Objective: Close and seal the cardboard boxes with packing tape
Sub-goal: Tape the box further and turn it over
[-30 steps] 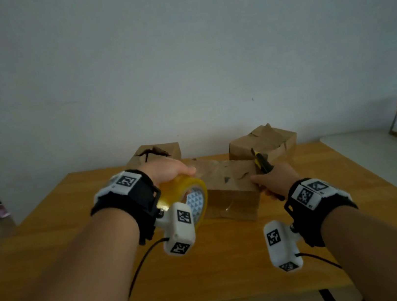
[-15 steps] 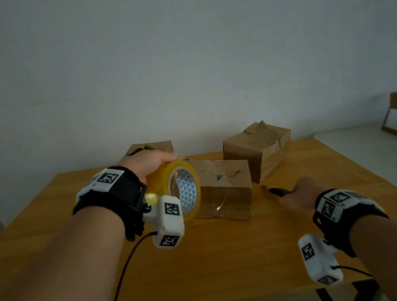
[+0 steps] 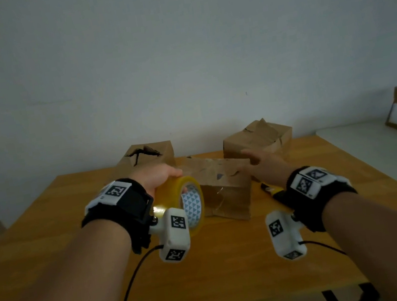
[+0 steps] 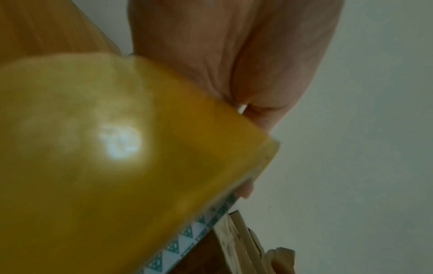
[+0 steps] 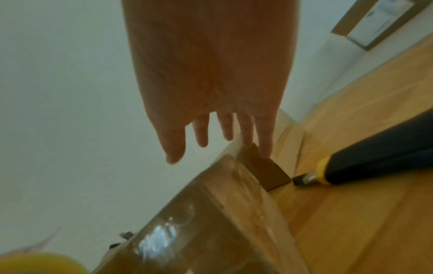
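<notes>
Left hand (image 3: 156, 179) is curled round the tape roll (image 3: 189, 200); right hand (image 3: 264, 166), fingers spread, is held over the taped middle box (image 3: 223, 187), toward the tabletop's (image 3: 234, 261) far edge; knife (image 3: 274, 191) is laid beside it

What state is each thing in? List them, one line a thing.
Left hand: grip curled round the tape roll.
Tape roll: held on edge beside the front box.
Right hand: open, fingers straight, over the front box's right end.
Front box: closed, glossy tape on its near face.
Back left box: top torn.
Back right box: flaps crumpled, not flat.
Cutter: lying on the table, unheld.
</notes>
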Demonstrator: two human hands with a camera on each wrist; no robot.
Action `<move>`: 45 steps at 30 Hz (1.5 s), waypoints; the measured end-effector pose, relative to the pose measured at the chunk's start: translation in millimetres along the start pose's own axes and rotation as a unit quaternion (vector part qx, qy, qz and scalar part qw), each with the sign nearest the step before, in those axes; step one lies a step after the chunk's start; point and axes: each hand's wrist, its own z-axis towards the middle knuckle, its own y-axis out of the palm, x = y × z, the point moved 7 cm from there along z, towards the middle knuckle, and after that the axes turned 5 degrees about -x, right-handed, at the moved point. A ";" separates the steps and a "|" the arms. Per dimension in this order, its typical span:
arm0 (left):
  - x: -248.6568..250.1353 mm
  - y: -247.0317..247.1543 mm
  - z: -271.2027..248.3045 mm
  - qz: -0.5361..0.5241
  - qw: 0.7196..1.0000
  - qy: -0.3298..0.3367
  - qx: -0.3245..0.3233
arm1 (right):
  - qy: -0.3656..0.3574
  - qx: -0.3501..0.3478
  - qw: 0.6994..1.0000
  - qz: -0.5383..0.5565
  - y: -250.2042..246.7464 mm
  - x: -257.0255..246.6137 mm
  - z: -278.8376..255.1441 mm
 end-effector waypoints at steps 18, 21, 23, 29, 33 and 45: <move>54.7 -13.5 -52.1 -0.099 0.978 0.173 0.061 | -0.068 -0.059 0.993 -0.074 -10.2 -51.5 -27.3; 75.4 -6.2 -65.4 -0.138 0.960 0.229 0.089 | -0.123 -0.061 0.990 -0.019 -15.1 -80.8 -35.9; 86.0 0.3 -70.7 -0.117 0.955 0.248 0.110 | -0.148 -0.074 0.986 -0.019 -14.5 -95.0 -44.5; 95.4 12.8 -65.3 -0.151 0.944 0.259 0.136 | -0.140 0.016 0.986 0.090 -29.8 -85.3 -49.0; 85.9 1.3 -56.3 -0.198 0.921 0.271 0.196 | -0.147 0.063 0.980 0.118 -41.5 -87.2 -52.0; 34.3 -5.5 -20.8 -0.235 0.948 0.181 0.119 | -0.165 -0.003 0.983 0.080 -21.7 -103.4 -45.5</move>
